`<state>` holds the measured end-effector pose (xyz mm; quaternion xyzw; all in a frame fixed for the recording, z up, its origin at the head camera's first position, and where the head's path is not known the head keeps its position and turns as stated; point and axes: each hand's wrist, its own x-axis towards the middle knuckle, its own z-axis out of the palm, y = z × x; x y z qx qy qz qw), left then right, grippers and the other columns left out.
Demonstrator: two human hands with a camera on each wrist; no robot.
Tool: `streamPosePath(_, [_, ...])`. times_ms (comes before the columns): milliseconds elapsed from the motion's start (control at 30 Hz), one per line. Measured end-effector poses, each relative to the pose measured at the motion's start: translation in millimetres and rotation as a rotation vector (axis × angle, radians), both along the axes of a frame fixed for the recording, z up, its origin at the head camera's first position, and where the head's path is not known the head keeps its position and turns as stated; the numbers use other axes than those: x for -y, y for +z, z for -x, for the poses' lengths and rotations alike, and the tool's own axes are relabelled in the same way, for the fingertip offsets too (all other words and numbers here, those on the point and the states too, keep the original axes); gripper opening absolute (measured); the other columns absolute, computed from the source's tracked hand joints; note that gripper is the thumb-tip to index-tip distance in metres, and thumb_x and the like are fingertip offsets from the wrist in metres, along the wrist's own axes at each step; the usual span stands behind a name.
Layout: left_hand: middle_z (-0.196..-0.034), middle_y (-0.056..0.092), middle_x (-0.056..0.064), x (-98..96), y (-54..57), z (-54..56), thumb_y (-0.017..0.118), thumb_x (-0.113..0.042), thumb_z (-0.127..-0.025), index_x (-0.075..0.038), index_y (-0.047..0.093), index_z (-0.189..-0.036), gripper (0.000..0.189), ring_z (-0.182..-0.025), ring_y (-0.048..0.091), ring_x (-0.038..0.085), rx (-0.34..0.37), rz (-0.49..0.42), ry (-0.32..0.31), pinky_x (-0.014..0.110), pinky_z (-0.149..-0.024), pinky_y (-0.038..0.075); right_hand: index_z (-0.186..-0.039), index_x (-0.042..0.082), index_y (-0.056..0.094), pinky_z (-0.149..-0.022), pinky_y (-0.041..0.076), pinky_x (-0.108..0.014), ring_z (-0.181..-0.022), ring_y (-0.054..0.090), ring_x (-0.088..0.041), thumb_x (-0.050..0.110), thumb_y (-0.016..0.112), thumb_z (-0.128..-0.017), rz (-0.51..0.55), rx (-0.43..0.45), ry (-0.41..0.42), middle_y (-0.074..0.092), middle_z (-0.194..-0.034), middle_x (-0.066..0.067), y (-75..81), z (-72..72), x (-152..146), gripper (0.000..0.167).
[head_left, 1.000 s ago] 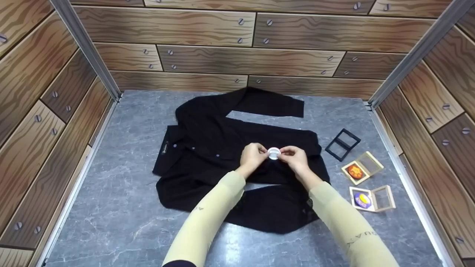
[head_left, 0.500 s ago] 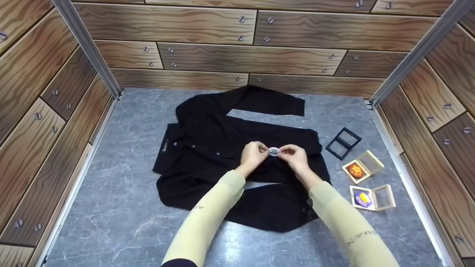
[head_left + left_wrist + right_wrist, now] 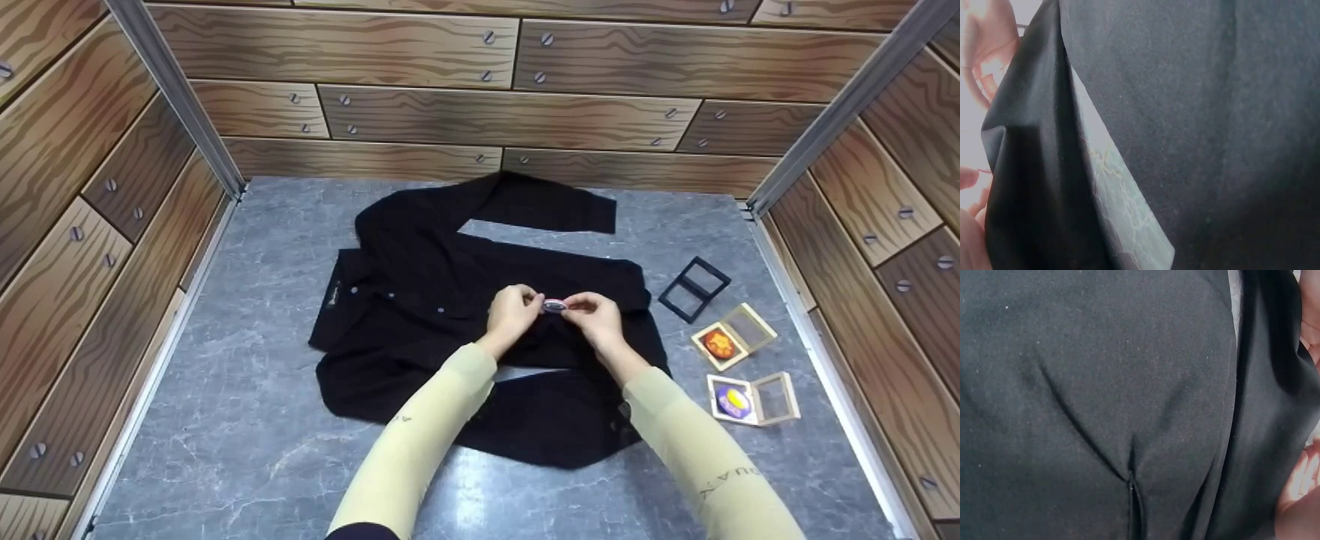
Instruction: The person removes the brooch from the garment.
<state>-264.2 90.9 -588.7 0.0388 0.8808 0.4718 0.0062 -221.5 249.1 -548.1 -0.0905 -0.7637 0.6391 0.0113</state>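
In the head view, a black button-up shirt (image 3: 420,262) lies spread on the grey marbled surface, collar to the left. My left hand (image 3: 512,315) and right hand (image 3: 598,319) meet above its lower part. Between their fingertips they pinch a small round badge (image 3: 554,305) from opposite sides. It is tilted nearly edge-on, with a pale rim and a dark, greyish face. The left wrist view is mostly filled by shirt cloth (image 3: 1185,112), parts of hands showing at its left edge. Cloth (image 3: 1100,382) also fills the right wrist view; the badge is hidden in both.
To the right of the shirt lies a black two-window frame case (image 3: 694,289). Nearer stand two open pale boxes, one with an orange round badge (image 3: 719,344), one with a purple and yellow badge (image 3: 733,402). A wood-patterned back wall (image 3: 420,112) borders the surface.
The badge has turned between my fingers, from showing its round face to lying nearly edge-on. Both hands stay in almost the same place over the shirt.
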Motion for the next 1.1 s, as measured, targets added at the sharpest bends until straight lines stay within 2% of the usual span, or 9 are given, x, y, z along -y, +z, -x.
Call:
streamPosePath(133, [-0.085,0.081,0.001,0.1,3.9,-1.2,0.073,-0.022,-0.099,-0.010,0.082,-0.097,0.015,-0.072,0.068,0.008,0.018,0.013,-0.001,0.022,-0.068,0.053,-0.111,-0.027,0.064,-0.070,0.052,-0.011,-0.073,0.065,-0.002,-0.019,0.070,-0.084,-0.015,0.005,-0.014,0.077,-0.085,-0.010,-1.2,0.5,1,0.029])
streamPosePath(233, [-0.086,0.081,0.001,0.4,4.4,-0.9,0.074,-0.021,-0.097,-0.010,0.081,-0.096,0.014,-0.074,0.070,0.010,0.018,0.011,-0.002,0.024,-0.069,0.055,-0.111,-0.026,0.065,-0.069,0.052,-0.011,-0.073,0.065,-0.001,-0.019,0.069,-0.084,-0.011,0.001,-0.021,0.078,-0.088,-0.014,-12.4,6.4,-2,0.028])
streamPosePath(400, [-0.088,0.082,0.002,0.0,3.3,-0.3,0.074,-0.020,-0.096,-0.010,0.082,-0.095,0.012,-0.077,0.071,0.011,0.012,0.021,-0.011,0.025,-0.071,0.056,-0.111,-0.023,0.069,-0.069,0.051,-0.009,-0.070,0.063,0.004,-0.017,0.069,-0.085,-0.013,0.005,-0.046,0.078,-0.086,-0.004,-33.6,14.2,-8,0.026])
streamPosePath(500, [-0.088,0.081,0.001,0.5,2.9,-0.8,0.074,-0.019,-0.095,-0.011,0.082,-0.094,0.012,-0.077,0.071,0.011,0.000,0.032,-0.016,0.025,-0.071,0.056,-0.111,-0.021,0.070,-0.069,0.050,-0.009,-0.069,0.063,0.007,-0.016,0.069,-0.086,-0.033,0.001,-0.056,0.078,-0.084,0.001,-39.4,15.6,-9,0.025])
streamPosePath(700, [-0.089,0.082,0.001,1.5,3.4,-1.7,0.074,-0.018,-0.094,-0.011,0.082,-0.094,0.010,-0.080,0.073,0.012,-0.006,0.028,-0.022,0.025,-0.073,0.057,-0.110,-0.021,0.071,-0.070,0.050,-0.009,-0.071,0.062,0.007,-0.016,0.066,-0.086,-0.025,-0.001,-0.066,0.077,-0.083,0.005,-38.9,14.0,-9,0.025])
streamPosePath(767, [-0.089,0.082,0.001,1.4,3.2,-1.5,0.075,-0.018,-0.094,-0.011,0.082,-0.094,0.010,-0.081,0.073,0.012,-0.005,0.029,-0.022,0.025,-0.073,0.057,-0.110,-0.022,0.070,-0.069,0.051,-0.011,-0.071,0.063,0.004,-0.016,0.064,-0.087,-0.013,0.018,-0.056,0.077,-0.084,0.001,-28.9,10.6,-6,0.025])
streamPosePath(933, [-0.090,0.082,0.000,0.6,2.0,-0.5,0.075,-0.016,-0.092,-0.012,0.083,-0.093,0.008,-0.082,0.075,0.013,0.000,0.027,-0.021,0.023,-0.073,0.057,-0.110,-0.025,0.068,-0.067,0.054,-0.013,-0.068,0.065,0.000,-0.016,0.056,-0.091,0.041,0.038,-0.057,0.076,-0.083,-0.002,-30.7,11.9,-6,0.025])
streamPosePath(1000, [-0.090,0.083,-0.001,0.6,1.6,-0.1,0.076,-0.016,-0.092,-0.013,0.083,-0.093,0.008,-0.083,0.075,0.013,0.001,0.020,-0.023,0.023,-0.073,0.057,-0.110,-0.025,0.068,-0.067,0.054,-0.012,-0.067,0.065,0.001,-0.015,0.053,-0.092,0.061,0.028,-0.073,0.074,-0.081,0.002,-40.6,15.0,-8,0.025])
streamPosePath(1100, [-0.090,0.083,-0.001,0.9,2.2,0.0,0.075,-0.015,-0.092,-0.013,0.083,-0.092,0.008,-0.083,0.075,0.012,-0.001,0.015,-0.028,0.023,-0.072,0.057,-0.109,-0.024,0.068,-0.067,0.056,-0.012,-0.067,0.066,0.001,-0.014,0.054,-0.095,0.074,0.023,-0.083,0.073,-0.079,0.003,-40.4,14.6,-6,0.023])
